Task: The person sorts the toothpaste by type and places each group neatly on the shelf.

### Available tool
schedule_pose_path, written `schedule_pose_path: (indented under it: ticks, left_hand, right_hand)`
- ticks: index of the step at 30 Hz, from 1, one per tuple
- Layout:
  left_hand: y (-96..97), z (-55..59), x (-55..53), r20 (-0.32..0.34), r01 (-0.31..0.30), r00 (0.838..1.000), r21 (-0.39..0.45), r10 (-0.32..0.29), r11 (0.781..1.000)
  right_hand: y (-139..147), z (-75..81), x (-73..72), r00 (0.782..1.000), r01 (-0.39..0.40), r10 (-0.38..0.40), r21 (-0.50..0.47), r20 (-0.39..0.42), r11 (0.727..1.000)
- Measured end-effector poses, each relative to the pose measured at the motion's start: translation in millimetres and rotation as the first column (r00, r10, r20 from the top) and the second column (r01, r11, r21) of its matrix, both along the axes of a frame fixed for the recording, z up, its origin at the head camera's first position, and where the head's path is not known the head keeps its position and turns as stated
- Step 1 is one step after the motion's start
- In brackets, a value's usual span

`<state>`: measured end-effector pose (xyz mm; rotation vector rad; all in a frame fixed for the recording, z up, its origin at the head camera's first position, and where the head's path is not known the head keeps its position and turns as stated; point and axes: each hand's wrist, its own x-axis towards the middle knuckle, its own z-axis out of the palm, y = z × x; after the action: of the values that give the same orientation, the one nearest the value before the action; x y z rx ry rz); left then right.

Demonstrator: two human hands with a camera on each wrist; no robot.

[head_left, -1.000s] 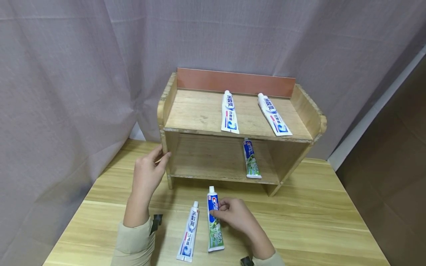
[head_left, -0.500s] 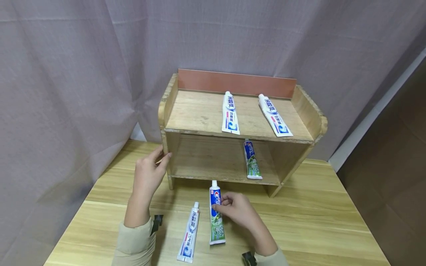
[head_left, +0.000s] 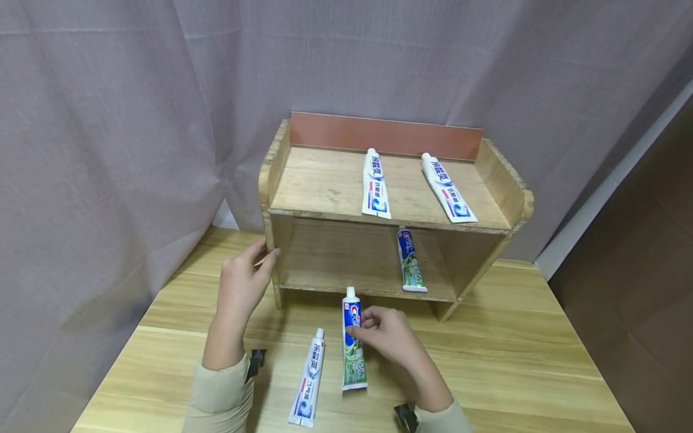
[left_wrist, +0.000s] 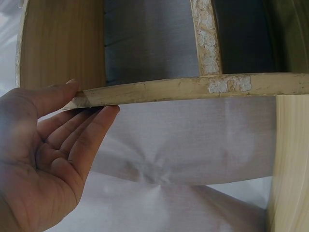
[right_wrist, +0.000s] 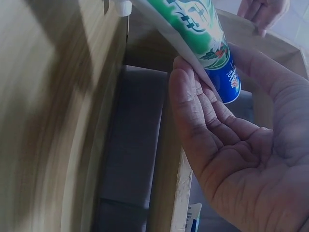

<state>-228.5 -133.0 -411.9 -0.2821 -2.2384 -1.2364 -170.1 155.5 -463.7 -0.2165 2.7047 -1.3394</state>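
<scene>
My right hand (head_left: 391,334) pinches a blue and green toothpaste tube (head_left: 354,355) by its side, cap pointing at the shelf; in the right wrist view the thumb and fingers (right_wrist: 186,96) lie on either side of the tube (right_wrist: 207,38). With thumb and fingers, my left hand (head_left: 240,278) grips the left side panel of a two-tier wooden shelf (head_left: 325,252). The left wrist view shows that hand (left_wrist: 63,150) on the panel's edge (left_wrist: 159,89). A white toothpaste tube (head_left: 307,382) lies on the table, left of the held one.
Two white toothpaste tubes (head_left: 376,186) lie on the top tier. Another blue and green tube (head_left: 410,261) lies on the lower tier, toward the right. A grey curtain (head_left: 135,90) hangs behind, and a brown panel (head_left: 639,240) stands at the right.
My right hand has carried the blue and green toothpaste tube forward, a little toward the shelf. The left hand keeps its grip on the side panel.
</scene>
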Motion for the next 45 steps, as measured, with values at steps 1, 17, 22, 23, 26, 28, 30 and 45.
schedule_pose_path:
  ticks: [1, 17, 22, 23, 26, 28, 30, 45]
  left_hand:
    - [0.0, 0.0, -0.1, -0.001, 0.0, 1.0, 0.0, 0.0, 1.0]
    - [-0.7, -0.9, -0.4, -0.007, -0.005, 1.0, 0.0, 0.005, 1.0]
    - [-0.6, -0.9, -0.5, 0.0, -0.005, 1.0, 0.003, 0.005, 1.0]
    - [-0.6, -0.9, -0.4, 0.002, -0.006, 1.0, 0.003, 0.006, 1.0]
    - [-0.6, -0.5, -0.3, 0.001, -0.005, 1.0, 0.004, 0.005, 1.0]
    - [-0.6, 0.0, -0.1, -0.003, -0.005, 1.0, 0.003, 0.005, 1.0]
    - [-0.5, 0.4, -0.1, -0.009, -0.004, 1.0, 0.004, 0.004, 1.0]
    - [-0.7, 1.0, 0.7, -0.013, -0.007, 1.0, -0.015, 0.007, 1.0]
  right_hand:
    - [0, 0.4, -0.5, 1.0, 0.001, -0.001, -0.002, -0.002, 1.0]
    - [0, 4.5, -5.6, 0.999, 0.027, -0.028, -0.005, -0.026, 1.0]
    - [0, 6.9, -7.7, 0.999, 0.021, -0.021, -0.007, -0.028, 1.0]
    - [1, 7.8, -8.2, 0.999, 0.022, -0.022, -0.005, -0.026, 1.0]
    - [1, 10.0, -9.3, 0.999, 0.03, -0.03, 0.004, -0.02, 1.0]
    - [1, 10.5, -9.9, 0.999, 0.038, -0.038, 0.008, -0.014, 0.999]
    - [1, 10.3, -10.7, 0.999, 0.039, -0.039, 0.009, -0.017, 0.999]
    - [-2, 10.6, -20.4, 0.997, 0.055, -0.055, -0.004, -0.06, 0.998]
